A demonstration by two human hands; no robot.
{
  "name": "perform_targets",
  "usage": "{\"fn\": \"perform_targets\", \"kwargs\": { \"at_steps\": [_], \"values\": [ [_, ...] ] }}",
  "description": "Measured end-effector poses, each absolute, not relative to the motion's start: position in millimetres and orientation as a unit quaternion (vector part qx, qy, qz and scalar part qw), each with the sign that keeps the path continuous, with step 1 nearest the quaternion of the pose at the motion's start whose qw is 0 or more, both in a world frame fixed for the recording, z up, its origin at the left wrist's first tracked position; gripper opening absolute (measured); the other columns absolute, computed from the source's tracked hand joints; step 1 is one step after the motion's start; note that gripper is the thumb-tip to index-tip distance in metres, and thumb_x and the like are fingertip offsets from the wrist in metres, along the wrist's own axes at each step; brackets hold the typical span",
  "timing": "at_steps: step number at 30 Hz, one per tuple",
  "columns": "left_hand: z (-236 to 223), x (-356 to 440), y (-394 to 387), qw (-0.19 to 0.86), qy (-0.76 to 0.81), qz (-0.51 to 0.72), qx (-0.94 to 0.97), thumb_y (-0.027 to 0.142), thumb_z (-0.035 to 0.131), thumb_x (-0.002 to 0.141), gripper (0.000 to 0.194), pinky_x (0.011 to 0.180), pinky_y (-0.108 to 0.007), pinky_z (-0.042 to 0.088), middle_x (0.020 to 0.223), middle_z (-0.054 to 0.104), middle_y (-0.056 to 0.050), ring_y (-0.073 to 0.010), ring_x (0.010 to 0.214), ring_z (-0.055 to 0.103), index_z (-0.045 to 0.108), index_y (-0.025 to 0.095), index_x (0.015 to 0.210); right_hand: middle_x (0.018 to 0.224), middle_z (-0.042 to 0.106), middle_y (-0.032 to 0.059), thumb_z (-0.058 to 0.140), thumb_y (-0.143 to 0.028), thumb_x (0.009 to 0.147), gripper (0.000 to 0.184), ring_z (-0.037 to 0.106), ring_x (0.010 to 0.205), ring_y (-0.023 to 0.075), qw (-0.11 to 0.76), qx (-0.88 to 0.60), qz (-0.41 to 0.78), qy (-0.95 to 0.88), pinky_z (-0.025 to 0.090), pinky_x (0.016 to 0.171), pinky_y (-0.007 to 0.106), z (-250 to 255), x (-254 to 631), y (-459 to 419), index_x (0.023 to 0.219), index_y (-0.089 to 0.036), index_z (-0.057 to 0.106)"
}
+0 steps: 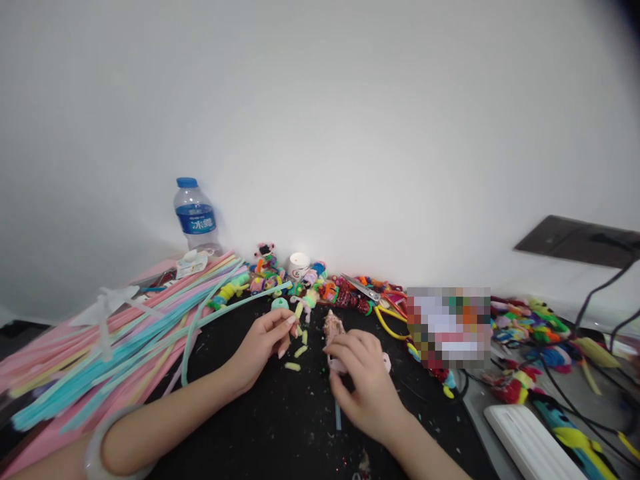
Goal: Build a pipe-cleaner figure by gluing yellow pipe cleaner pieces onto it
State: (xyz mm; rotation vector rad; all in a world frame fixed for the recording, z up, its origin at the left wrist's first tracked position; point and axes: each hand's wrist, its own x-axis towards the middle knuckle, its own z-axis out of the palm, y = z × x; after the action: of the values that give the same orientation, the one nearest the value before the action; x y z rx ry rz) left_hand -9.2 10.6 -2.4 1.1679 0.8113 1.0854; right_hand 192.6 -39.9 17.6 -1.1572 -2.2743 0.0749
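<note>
Between thumb and fingertips, my left hand (270, 337) pinches a short yellow-green pipe cleaner piece (299, 311). Several more cut pieces (293, 367) of the same colour lie just below it on the black mat (260, 420). My right hand (363, 380) curls over a pale pink hot glue gun (338, 365), which it mostly hides. The gun's crusted tip (332, 324) points away from me, and a translucent glue stick (339, 417) sticks out at the near end.
Long pastel pipe cleaners (165, 340) spread across the left. At the back stand a water bottle (196, 217) and a white tub (299, 265), beside colourful fuzzy figures (345, 293). Scissors (385, 313) with yellow-orange handles lie behind my right hand. Black cables and a white box-like object (533, 440) are at right.
</note>
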Motion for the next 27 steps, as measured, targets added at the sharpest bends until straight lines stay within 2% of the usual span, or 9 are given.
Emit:
{"fn": "perform_targets", "kwargs": {
  "at_steps": [6, 8, 10, 12, 15, 18, 22, 27],
  "values": [
    [-3, -8, 11, 0.623, 0.35, 0.465, 0.523, 0.029, 0.05, 0.086, 0.02, 0.044, -0.019, 0.024, 0.068, 0.049, 0.003, -0.0034, 0.044, 0.034, 0.053, 0.013, 0.074, 0.11, 0.061, 0.0031, 0.052, -0.016, 0.084, 0.031, 0.045, 0.104, 0.0241, 0.209, -0.367, 0.04, -0.906, 0.028, 0.09, 0.043, 15, 170, -47, 0.114, -0.023, 0.052],
    [-3, -8, 11, 0.62, 0.351, 0.462, 0.528, 0.029, 0.05, 0.086, 0.021, 0.044, -0.018, 0.024, 0.067, 0.049, 0.003, -0.0035, 0.044, 0.034, 0.053, 0.013, 0.074, 0.108, 0.062, 0.0022, 0.054, -0.016, 0.084, 0.028, 0.045, 0.105, 0.0241, 0.2, -0.351, 0.04, -0.914, 0.027, 0.09, 0.043, 13, 168, -47, 0.111, -0.023, 0.053],
    [-3, -8, 11, 0.617, 0.353, 0.46, 0.532, 0.03, 0.05, 0.087, 0.021, 0.045, -0.019, 0.025, 0.068, 0.05, 0.003, -0.0034, 0.044, 0.034, 0.053, 0.013, 0.074, 0.1, 0.065, 0.0007, 0.055, -0.017, 0.085, 0.017, 0.047, 0.1, 0.0217, 0.203, -0.342, 0.044, -0.916, 0.028, 0.087, 0.041, 10, 168, -46, 0.101, -0.022, 0.057],
    [-2, -8, 11, 0.615, 0.354, 0.459, 0.534, 0.03, 0.049, 0.087, 0.021, 0.045, -0.019, 0.025, 0.069, 0.051, 0.002, -0.0035, 0.044, 0.034, 0.053, 0.013, 0.074, 0.088, 0.066, -0.0003, 0.054, -0.018, 0.086, 0.005, 0.049, 0.091, 0.0187, 0.214, -0.341, 0.047, -0.914, 0.031, 0.082, 0.037, 7, 170, -45, 0.087, -0.02, 0.058],
    [-2, -7, 10, 0.615, 0.355, 0.458, 0.535, 0.031, 0.049, 0.086, 0.022, 0.045, -0.019, 0.025, 0.069, 0.051, 0.002, -0.0037, 0.044, 0.033, 0.054, 0.013, 0.073, 0.078, 0.063, -0.0003, 0.053, -0.018, 0.086, 0.009, 0.05, 0.083, 0.0172, 0.224, -0.354, 0.053, -0.906, 0.033, 0.076, 0.034, 4, 171, -45, 0.078, -0.018, 0.056],
    [-1, -7, 9, 0.617, 0.357, 0.453, 0.535, 0.032, 0.05, 0.086, 0.023, 0.045, -0.019, 0.024, 0.068, 0.05, 0.002, -0.0043, 0.044, 0.033, 0.054, 0.013, 0.074, 0.08, 0.063, 0.0007, 0.054, -0.013, 0.084, 0.006, 0.05, 0.082, 0.018, 0.239, -0.365, 0.076, -0.896, 0.036, 0.073, 0.033, 4, 172, -46, 0.087, -0.018, 0.055],
    [0, -7, 9, 0.629, 0.351, 0.446, 0.531, 0.032, 0.051, 0.085, 0.022, 0.046, -0.02, 0.023, 0.068, 0.051, 0.002, -0.0046, 0.044, 0.033, 0.055, 0.013, 0.075, 0.091, 0.062, 0.0058, 0.048, -0.008, 0.084, 0.028, 0.053, 0.084, 0.0207, 0.267, -0.363, 0.082, -0.889, 0.042, 0.075, 0.036, 10, 173, -48, 0.109, -0.019, 0.054],
    [0, -8, 8, 0.703, 0.301, 0.411, 0.496, 0.031, 0.054, 0.083, 0.02, 0.045, -0.02, 0.021, 0.065, 0.05, 0.002, -0.0036, 0.042, 0.033, 0.054, 0.013, 0.074, 0.1, 0.061, 0.008, 0.043, -0.008, 0.086, 0.026, 0.056, 0.091, 0.0205, 0.388, -0.399, 0.074, -0.827, 0.047, 0.079, 0.036, 5, 188, -40, 0.104, -0.021, 0.058]
  ]
}}
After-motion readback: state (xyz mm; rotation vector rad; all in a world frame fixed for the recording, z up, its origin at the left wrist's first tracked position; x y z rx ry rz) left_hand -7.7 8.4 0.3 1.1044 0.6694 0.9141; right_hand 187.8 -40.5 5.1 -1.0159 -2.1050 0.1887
